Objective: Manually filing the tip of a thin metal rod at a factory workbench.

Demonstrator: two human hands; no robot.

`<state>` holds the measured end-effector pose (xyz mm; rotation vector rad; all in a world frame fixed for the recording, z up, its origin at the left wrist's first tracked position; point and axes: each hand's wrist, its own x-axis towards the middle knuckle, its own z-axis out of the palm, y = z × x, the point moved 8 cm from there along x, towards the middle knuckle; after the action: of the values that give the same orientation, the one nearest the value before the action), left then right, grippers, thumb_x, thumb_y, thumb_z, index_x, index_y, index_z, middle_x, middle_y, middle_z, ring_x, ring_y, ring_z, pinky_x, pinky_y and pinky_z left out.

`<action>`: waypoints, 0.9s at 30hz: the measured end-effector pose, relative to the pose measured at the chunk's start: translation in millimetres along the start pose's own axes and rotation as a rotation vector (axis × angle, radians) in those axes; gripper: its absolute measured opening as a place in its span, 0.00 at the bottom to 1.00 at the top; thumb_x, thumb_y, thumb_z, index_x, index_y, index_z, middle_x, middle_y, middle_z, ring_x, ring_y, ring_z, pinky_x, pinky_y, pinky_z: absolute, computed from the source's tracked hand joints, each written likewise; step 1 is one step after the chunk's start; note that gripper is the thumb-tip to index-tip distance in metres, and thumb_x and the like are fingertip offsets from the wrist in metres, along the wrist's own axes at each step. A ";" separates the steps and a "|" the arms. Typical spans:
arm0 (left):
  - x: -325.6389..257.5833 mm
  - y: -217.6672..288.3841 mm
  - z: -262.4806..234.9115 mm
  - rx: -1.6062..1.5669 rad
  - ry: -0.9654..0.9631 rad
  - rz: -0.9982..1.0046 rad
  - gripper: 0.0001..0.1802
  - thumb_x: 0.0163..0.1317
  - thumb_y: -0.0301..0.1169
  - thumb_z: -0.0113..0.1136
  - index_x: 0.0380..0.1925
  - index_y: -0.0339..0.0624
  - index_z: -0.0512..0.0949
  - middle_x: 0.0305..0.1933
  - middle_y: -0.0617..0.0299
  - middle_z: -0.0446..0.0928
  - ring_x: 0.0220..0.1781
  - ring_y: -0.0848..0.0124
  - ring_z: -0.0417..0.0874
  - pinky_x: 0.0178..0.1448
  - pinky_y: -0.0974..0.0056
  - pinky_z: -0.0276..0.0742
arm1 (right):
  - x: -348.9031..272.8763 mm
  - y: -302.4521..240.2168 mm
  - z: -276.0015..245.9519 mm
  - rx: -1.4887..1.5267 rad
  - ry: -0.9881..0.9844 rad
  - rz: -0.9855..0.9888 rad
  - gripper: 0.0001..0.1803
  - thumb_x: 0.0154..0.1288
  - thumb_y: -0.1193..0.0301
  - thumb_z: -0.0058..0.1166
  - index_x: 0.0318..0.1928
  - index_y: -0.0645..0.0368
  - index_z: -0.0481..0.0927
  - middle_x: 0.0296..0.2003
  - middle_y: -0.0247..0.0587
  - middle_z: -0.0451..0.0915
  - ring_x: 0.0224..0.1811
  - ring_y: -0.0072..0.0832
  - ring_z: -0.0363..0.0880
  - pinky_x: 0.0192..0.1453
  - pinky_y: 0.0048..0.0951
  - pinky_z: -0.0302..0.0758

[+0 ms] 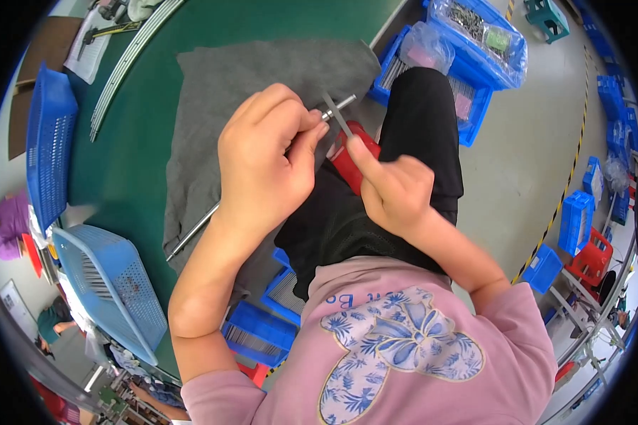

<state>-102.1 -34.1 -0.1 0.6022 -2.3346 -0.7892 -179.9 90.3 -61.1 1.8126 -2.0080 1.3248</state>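
My left hand [269, 145] is closed around a slim shiny metal rod [344, 104], pinching it near its far end between thumb and fingers. A second stretch of metal rod [191, 232] shows below my left forearm on the cloth; my arm hides whether it is the same piece. In my right hand [398, 190] is a thin, flat grey metal strip that looks like a small file [337, 115]. Its blade crosses the rod just beyond my left fingertips, and my right index finger lies along it. A grey cloth [220, 92] covers the table under my left hand.
The green table [142, 113] carries long pale metal strips [131, 60] at the far left. Perforated blue baskets [53, 142] stand along its left edge. Blue bins [475, 106] with metal parts and plastic bags sit at far right. More blue bins [259, 336] are below my left arm.
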 end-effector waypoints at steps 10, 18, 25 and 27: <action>-1.4 -0.5 -4.7 0.035 -0.031 -0.045 0.07 0.45 0.18 0.66 0.21 0.36 0.75 0.24 0.59 0.71 0.24 0.63 0.73 0.27 0.63 0.68 | -19.1 -4.1 -29.3 0.012 -0.121 -0.072 0.29 0.40 0.87 0.52 0.50 0.67 0.81 0.12 0.30 0.64 0.10 0.25 0.60 0.18 0.27 0.58; -1.7 5.9 -5.6 0.098 -0.015 0.053 0.07 0.44 0.19 0.67 0.23 0.36 0.77 0.24 0.60 0.72 0.24 0.64 0.73 0.27 0.63 0.68 | -26.8 -4.6 -30.2 0.142 0.007 0.012 0.32 0.37 0.87 0.54 0.51 0.61 0.82 0.10 0.29 0.59 0.09 0.24 0.54 0.16 0.26 0.54; -2.9 5.9 -5.7 0.095 0.014 0.056 0.09 0.43 0.18 0.68 0.24 0.37 0.77 0.24 0.60 0.72 0.23 0.65 0.73 0.26 0.64 0.67 | -26.6 8.5 -28.8 0.163 -0.019 0.097 0.30 0.45 0.85 0.56 0.55 0.63 0.79 0.11 0.32 0.62 0.09 0.27 0.57 0.17 0.27 0.57; -2.7 8.2 -5.9 0.111 0.017 0.066 0.09 0.43 0.18 0.67 0.24 0.37 0.76 0.24 0.60 0.71 0.23 0.65 0.73 0.26 0.64 0.68 | -28.2 9.1 -28.2 0.175 -0.022 0.101 0.29 0.47 0.85 0.56 0.55 0.63 0.78 0.11 0.33 0.63 0.09 0.27 0.58 0.17 0.27 0.58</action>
<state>-98.1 -28.9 8.0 0.5736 -2.3817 -0.6262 -192.5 129.0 -65.9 1.8244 -2.0794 1.5616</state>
